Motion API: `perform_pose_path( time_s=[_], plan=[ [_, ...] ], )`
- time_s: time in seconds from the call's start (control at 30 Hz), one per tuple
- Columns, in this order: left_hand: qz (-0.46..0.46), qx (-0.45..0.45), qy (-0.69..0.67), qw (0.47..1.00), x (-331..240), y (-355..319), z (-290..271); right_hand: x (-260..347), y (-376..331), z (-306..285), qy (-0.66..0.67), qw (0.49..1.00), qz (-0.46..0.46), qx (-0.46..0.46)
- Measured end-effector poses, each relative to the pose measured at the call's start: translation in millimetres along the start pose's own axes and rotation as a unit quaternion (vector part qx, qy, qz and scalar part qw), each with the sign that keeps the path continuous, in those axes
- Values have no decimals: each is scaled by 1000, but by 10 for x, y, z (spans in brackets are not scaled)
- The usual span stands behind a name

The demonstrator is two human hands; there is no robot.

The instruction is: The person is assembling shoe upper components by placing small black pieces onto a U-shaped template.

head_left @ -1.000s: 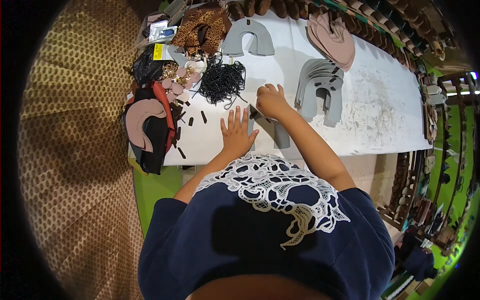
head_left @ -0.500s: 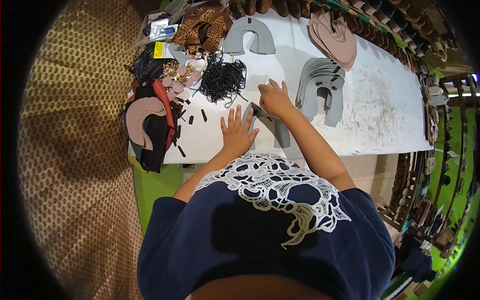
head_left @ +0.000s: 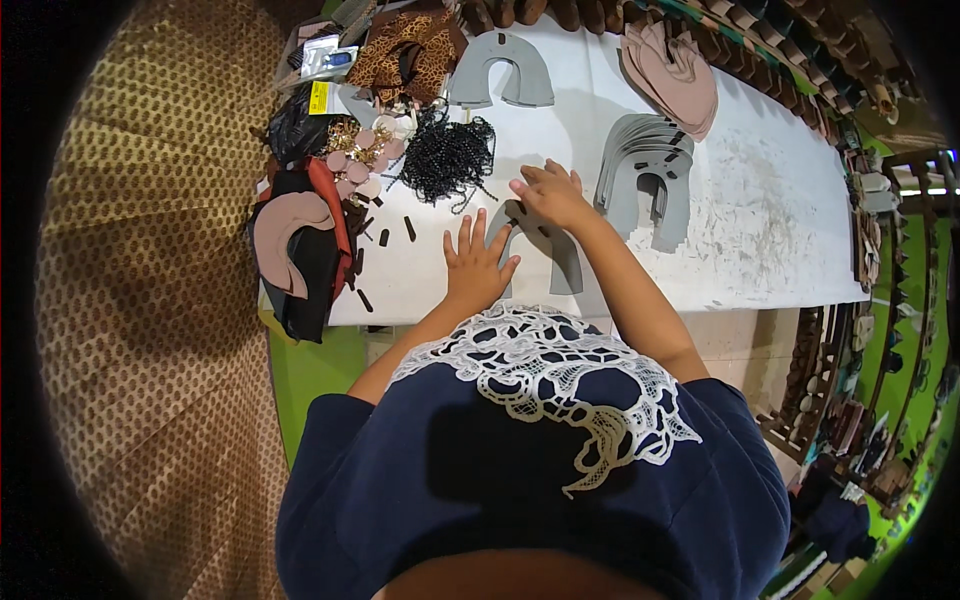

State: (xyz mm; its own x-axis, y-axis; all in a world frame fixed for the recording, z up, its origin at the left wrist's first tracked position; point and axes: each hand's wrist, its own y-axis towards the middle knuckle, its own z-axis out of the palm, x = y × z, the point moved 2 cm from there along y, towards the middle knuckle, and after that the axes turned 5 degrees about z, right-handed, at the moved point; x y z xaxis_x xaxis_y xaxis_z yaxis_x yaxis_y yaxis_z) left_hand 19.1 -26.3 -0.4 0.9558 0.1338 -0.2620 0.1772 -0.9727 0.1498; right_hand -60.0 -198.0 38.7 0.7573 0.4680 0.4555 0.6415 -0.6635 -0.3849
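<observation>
A grey U-shaped cut piece (head_left: 565,262) lies on the white table in front of me, its curve pointing away. My left hand (head_left: 476,262) rests flat with spread fingers at its left leg. My right hand (head_left: 556,197) is over the upper right of its curve, fingers stretched out and thumb apart, with nothing visible in them. Small dark strips (head_left: 543,231) sit on the curve, one just below the right thumb. Right of my hand is a fanned stack of similar grey pieces (head_left: 622,190) with a few dark strips on top.
Another grey U-shaped piece (head_left: 500,60) lies at the far side. A tangle of black beaded strands (head_left: 447,160), loose dark strips (head_left: 410,229), pink discs (head_left: 357,172) and a pink curved piece (head_left: 270,240) are left. Pink cut pieces (head_left: 668,75) lie far right.
My right hand has shifted slightly, and its thumb now stands apart from the fingers. The dark strips on the grey piece's curve show more clearly. My left hand stays nearly in place.
</observation>
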Motion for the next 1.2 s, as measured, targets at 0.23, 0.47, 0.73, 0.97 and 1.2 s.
perform_pose_path(
  time_s=[0.23,0.47,0.73,0.97,1.2],
  plan=[
    [-6,17,3,1000,5,-5,4,-66,-37,183,-59,998,-8,2],
    [-11,21,-2,1000,0,0,-5,6,-162,144,-87,995,13,-53],
    [-22,16,-50,998,12,59,-78,-200,-496,252,68,930,-92,-350],
    [56,-83,-77,992,102,333,-209,-348,-803,444,30,931,-142,-334],
    [97,-109,-54,988,72,395,-157,-317,-862,415,15,926,-132,-353]
  ],
)
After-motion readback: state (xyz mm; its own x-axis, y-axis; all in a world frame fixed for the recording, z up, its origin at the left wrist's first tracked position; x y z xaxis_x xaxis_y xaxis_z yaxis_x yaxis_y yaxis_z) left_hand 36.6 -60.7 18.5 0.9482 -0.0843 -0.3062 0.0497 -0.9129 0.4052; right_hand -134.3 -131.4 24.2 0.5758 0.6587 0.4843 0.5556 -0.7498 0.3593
